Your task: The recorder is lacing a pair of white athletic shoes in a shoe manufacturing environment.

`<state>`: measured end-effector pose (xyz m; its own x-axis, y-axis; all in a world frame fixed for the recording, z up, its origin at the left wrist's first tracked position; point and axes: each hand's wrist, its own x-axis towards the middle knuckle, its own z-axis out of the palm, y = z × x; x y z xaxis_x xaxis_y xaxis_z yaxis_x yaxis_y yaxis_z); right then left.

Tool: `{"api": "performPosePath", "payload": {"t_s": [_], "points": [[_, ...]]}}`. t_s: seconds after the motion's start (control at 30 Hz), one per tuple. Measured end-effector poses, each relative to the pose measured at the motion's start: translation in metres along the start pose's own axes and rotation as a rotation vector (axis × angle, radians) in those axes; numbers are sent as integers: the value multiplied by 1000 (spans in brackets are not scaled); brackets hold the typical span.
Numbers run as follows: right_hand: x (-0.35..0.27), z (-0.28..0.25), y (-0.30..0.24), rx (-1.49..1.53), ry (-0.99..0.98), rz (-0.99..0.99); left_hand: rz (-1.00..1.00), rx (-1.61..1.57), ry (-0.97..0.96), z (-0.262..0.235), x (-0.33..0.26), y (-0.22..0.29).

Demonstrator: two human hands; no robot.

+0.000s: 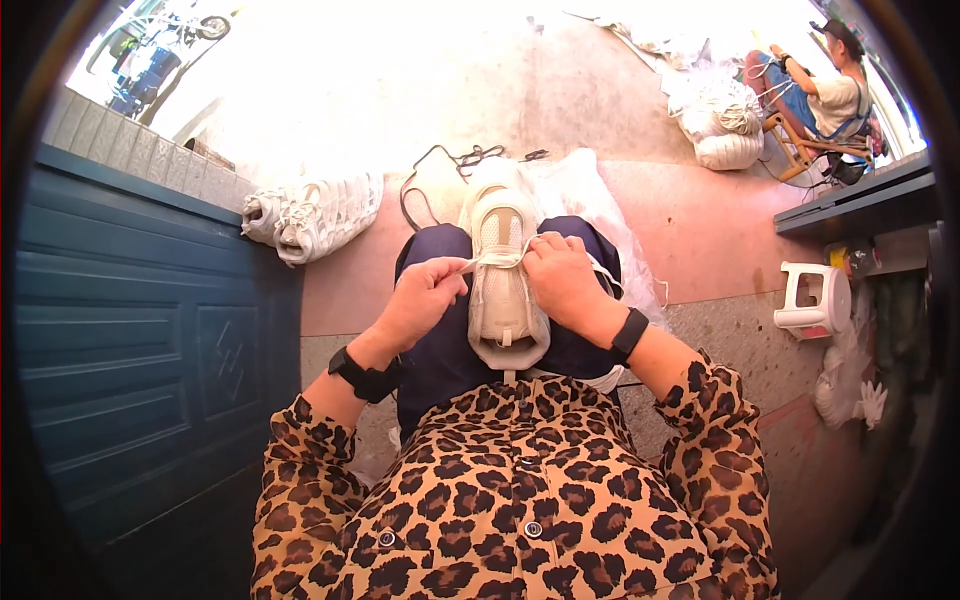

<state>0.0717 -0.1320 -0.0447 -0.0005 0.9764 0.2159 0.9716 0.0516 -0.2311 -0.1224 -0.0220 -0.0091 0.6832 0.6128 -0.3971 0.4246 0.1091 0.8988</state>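
A pale cream sneaker (503, 303) lies lengthwise between my thighs, its toe pointing away from me and its heel toward my body. White shoelace (497, 258) crosses the middle of its upper. My left hand (432, 290) is closed in a pinch on one end of the lace, just left of the shoe. On the other side, my right hand (562, 272) has its fingers pressed together on the lace at the shoe's right edge. Both wrists wear black bands. Another light-coloured shoe part shows beyond the sneaker's toe, partly hidden by it.
Several white sneakers (325, 212) are grouped by the blue door (150, 340) at left. Clear plastic (600, 200) and a dark cord (420, 185) lie beyond my knees. A white stool (812, 300) stands at right. Far right, a seated person (830, 95) handles white laces beside a white bundle (722, 120).
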Motion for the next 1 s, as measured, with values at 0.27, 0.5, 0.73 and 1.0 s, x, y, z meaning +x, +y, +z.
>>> {"api": "performPosePath", "payload": {"t_s": [0.27, 0.5, 0.73, 1.0], "points": [[3, -11, -4, -126, 70, 67, 393, 603, 258, 10, 7, -22], [3, -9, -6, -88, 58, 80, 331, 689, 304, 10, 12, -16], [3, -11, -6, -57, 56, 88, 515, 888, 324, 11, 19, -17], [3, -11, -6, -83, 46, 59, 571, 931, 267, 19, 27, -15]]}}
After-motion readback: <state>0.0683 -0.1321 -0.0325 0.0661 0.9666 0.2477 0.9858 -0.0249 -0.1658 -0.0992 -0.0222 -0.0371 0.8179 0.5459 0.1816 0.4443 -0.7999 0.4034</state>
